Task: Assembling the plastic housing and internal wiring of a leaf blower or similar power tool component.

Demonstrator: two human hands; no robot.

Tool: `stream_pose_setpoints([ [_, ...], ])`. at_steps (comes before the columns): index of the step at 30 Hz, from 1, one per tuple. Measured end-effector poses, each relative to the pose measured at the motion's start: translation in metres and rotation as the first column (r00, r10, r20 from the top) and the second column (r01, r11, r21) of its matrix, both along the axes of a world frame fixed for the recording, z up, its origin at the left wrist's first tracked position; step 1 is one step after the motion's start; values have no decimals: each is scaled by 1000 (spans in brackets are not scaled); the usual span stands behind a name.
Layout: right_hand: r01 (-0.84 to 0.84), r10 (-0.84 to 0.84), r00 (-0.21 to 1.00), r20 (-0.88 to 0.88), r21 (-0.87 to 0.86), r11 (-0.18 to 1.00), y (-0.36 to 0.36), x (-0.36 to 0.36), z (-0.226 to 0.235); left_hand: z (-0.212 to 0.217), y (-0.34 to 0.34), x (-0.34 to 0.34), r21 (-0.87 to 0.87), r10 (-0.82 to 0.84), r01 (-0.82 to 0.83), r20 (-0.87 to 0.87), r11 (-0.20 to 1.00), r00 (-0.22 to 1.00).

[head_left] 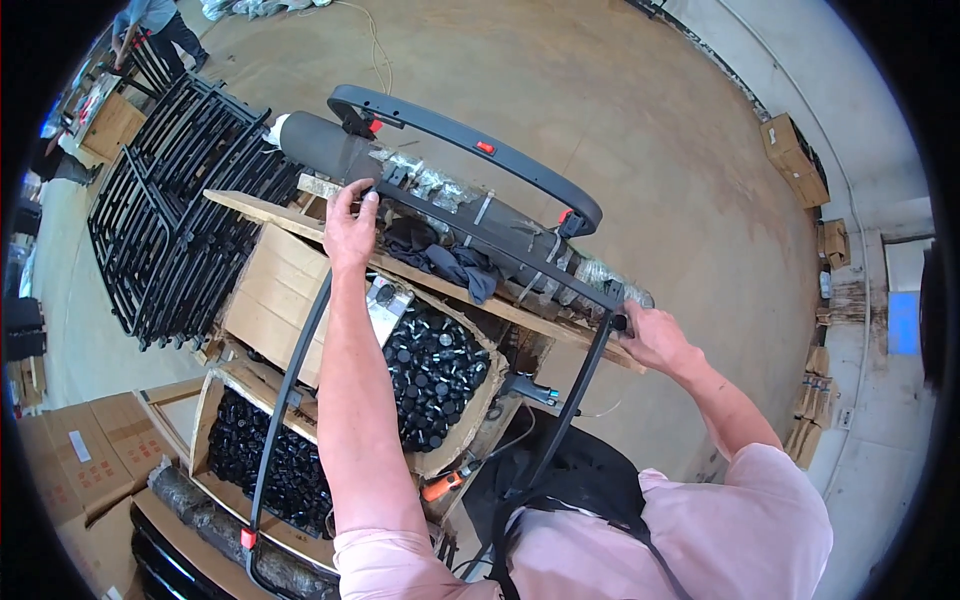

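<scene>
A black tubular metal frame (490, 245) with red clips lies across a padded, plastic-wrapped support (325, 145). One curved section rises beyond it, and two long legs run back toward me. My left hand (350, 230) is closed at the frame's left corner, thumb and fingers pinched there; a small dark piece shows at the fingertips. At the right corner my right hand (655, 338) grips the frame, its thumb beside a round black cap (619, 323). Between my arms an open carton holds many black round-headed knobs (435, 370). Dark cloth (440, 260) hangs under the crossbar.
Another carton holds small black parts (265, 460). An orange-and-black power tool (441, 487) and a grey-handled tool (528, 388) lie near the right leg. Stacked black frames (180, 210) stand at left; a person (160, 35) works behind them. Cardboard boxes (795, 160) line the right wall.
</scene>
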State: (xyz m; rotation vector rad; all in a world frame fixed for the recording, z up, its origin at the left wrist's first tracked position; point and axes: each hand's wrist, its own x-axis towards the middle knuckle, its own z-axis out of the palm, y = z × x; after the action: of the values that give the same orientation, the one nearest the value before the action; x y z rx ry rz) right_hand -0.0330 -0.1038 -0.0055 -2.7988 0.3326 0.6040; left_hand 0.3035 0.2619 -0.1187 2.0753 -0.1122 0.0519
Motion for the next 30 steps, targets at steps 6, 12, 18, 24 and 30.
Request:
stream_pose_setpoints([
  [6, -23, -18, 983, -180, -220, 975, 18, 24, 19, -16, 11, 4, -245, 12, -3, 37, 969, 999],
  [12, -36, 48, 992, 113, -106, 994, 12, 15, -4, -6, -2, 1, -85, 16, -17, -12, 996, 1000],
  [18, -149, 148, 989, -14, -143, 978, 20, 10, 11, -14, 10, 5, -311, 10, -8, 7, 950, 1000],
  [24, -88, 92, 996, 1, -274, 958, 33, 25, 33, -2, 4, -6, -59, 61, -61, 2, 996, 998],
  [30, -324, 338, 941, 6, -271, 906, 5, -1, 24, -2, 9, -1, -69, 5, 1, 87, 998, 996],
])
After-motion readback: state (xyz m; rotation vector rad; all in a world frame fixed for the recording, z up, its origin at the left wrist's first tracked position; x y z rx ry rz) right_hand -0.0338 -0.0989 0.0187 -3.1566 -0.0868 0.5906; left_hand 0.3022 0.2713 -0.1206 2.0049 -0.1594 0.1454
